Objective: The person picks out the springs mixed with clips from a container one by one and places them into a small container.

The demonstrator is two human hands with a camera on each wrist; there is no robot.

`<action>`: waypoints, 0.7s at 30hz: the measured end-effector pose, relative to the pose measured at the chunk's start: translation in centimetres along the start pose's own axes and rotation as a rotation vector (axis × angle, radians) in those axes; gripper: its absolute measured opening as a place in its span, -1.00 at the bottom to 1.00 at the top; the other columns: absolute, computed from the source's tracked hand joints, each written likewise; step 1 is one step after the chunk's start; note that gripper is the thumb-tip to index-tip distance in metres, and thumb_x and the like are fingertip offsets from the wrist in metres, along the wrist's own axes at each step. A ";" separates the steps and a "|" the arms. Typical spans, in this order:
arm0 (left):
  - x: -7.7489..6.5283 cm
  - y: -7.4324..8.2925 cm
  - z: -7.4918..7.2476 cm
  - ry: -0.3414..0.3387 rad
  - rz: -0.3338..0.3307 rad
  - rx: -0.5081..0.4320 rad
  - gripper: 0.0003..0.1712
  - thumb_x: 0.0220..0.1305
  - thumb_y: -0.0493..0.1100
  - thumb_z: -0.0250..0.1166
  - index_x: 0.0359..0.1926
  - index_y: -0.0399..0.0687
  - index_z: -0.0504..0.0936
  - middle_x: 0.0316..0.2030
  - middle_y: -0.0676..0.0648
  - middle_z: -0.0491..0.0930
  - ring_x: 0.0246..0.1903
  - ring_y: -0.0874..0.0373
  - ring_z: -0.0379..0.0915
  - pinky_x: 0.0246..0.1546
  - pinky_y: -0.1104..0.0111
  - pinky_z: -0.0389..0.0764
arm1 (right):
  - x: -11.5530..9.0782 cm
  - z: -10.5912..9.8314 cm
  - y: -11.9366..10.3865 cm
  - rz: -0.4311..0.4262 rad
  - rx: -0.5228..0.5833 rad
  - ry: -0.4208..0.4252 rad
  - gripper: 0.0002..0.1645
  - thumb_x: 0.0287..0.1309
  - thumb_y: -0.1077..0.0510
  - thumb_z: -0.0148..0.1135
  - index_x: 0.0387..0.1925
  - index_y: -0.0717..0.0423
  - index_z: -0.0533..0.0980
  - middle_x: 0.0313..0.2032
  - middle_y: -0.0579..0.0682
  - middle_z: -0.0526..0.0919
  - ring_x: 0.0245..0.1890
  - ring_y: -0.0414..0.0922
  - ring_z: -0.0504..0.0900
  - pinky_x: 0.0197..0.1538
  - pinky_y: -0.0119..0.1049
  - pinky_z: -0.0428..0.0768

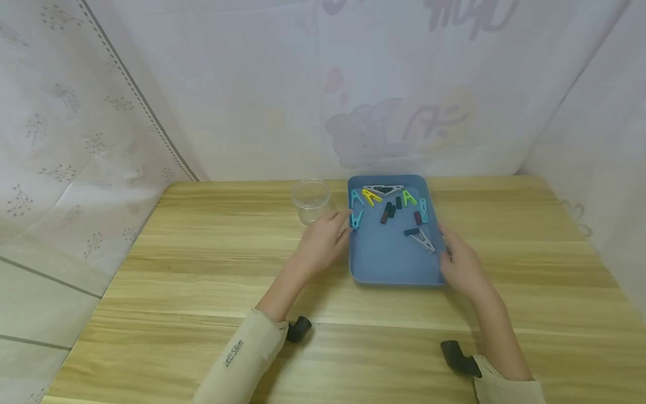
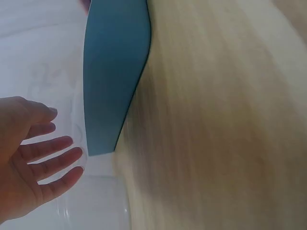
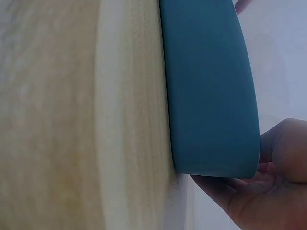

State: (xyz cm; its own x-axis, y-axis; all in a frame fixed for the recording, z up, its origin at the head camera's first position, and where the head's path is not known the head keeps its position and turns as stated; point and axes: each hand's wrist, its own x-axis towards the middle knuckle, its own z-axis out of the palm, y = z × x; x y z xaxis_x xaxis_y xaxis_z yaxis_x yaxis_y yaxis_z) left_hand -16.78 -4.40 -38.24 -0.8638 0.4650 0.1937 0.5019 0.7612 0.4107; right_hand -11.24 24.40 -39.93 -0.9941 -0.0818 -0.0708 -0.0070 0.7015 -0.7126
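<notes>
A blue tray (image 1: 388,266) lies on the table, holding clothespins in several colours: a yellow clothespin (image 1: 372,197), a green clothespin (image 1: 409,197), teal ones such as the teal clothespin (image 1: 356,220), and a grey clothespin (image 1: 424,241). Among them are small dark blocks (image 1: 386,213) whose kind I cannot tell. My left hand (image 1: 325,238) is at the tray's left rim; in the left wrist view its fingers (image 2: 55,163) are spread and loosely bent. My right hand (image 1: 461,261) grips the tray's right side, its thumb near the rim and fingers beyond the wall in the right wrist view.
A clear round plastic tub (image 1: 311,196) stands left of the tray, just beyond my left hand. The wooden table (image 1: 212,269) ends at a pale printed curtain (image 1: 252,112) behind. Black curved pieces (image 1: 460,359) stick out at both sleeves.
</notes>
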 end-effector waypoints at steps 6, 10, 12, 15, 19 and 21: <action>1.1 0.7 0.0 -0.039 0.006 0.005 -0.49 0.45 -0.13 0.22 0.33 -0.20 0.47 0.18 -0.19 0.57 0.15 0.00 0.53 0.11 0.23 0.60 | 0.0 0.0 -0.2 0.016 -0.011 -0.013 -0.25 0.36 0.39 -0.22 0.52 0.40 -0.11 0.46 0.51 0.00 0.36 0.54 0.11 0.32 0.39 0.19; 1.8 1.1 -0.1 -0.068 -0.006 0.007 -0.50 0.45 -0.12 0.22 0.33 -0.18 0.48 0.20 -0.19 0.56 0.17 -0.01 0.52 0.13 0.23 0.59 | 0.0 0.1 -0.2 0.017 -0.011 -0.013 -0.26 0.37 0.40 -0.21 0.52 0.40 -0.11 0.45 0.52 0.00 0.37 0.54 0.10 0.33 0.39 0.19; 2.1 1.3 -0.2 -0.081 -0.013 0.004 -0.50 0.46 -0.12 0.22 0.34 -0.16 0.47 0.20 -0.18 0.56 0.16 0.00 0.52 0.12 0.24 0.60 | 0.1 0.1 -0.1 0.016 -0.012 -0.011 -0.26 0.37 0.41 -0.20 0.52 0.41 -0.11 0.45 0.52 0.00 0.38 0.53 0.09 0.34 0.39 0.17; 2.6 1.5 -0.2 -0.095 -0.024 0.004 -0.50 0.46 -0.10 0.21 0.34 -0.14 0.47 0.19 -0.16 0.55 0.15 0.03 0.53 0.09 0.28 0.61 | 0.1 0.1 0.0 0.010 -0.012 -0.005 -0.25 0.35 0.42 -0.19 0.51 0.42 -0.10 0.44 0.53 0.01 0.39 0.52 0.06 0.35 0.38 0.14; 3.3 1.7 -0.1 -0.104 -0.027 -0.013 -0.52 0.45 -0.11 0.23 0.31 -0.16 0.50 0.19 -0.16 0.56 0.17 0.03 0.51 0.14 0.30 0.57 | 0.1 0.1 0.2 -0.001 -0.013 0.006 -0.24 0.33 0.42 -0.19 0.51 0.43 -0.09 0.43 0.54 0.02 0.40 0.51 0.05 0.36 0.38 0.12; 3.7 1.9 0.1 -0.112 -0.030 -0.030 -0.53 0.43 -0.13 0.24 0.29 -0.18 0.52 0.19 -0.16 0.57 0.18 0.02 0.51 0.15 0.28 0.56 | 0.1 0.0 0.3 -0.004 -0.009 0.007 -0.24 0.33 0.42 -0.19 0.51 0.43 -0.10 0.43 0.55 0.02 0.40 0.51 0.05 0.36 0.39 0.12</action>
State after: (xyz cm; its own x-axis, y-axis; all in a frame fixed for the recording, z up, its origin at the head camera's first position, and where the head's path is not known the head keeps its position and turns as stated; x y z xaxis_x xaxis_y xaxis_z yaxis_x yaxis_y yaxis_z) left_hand -19.04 -1.24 -36.83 -0.8673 0.4911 0.0813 0.4731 0.7622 0.4418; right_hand -11.38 24.59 -40.20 -0.9948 -0.0799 -0.0628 -0.0123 0.7078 -0.7063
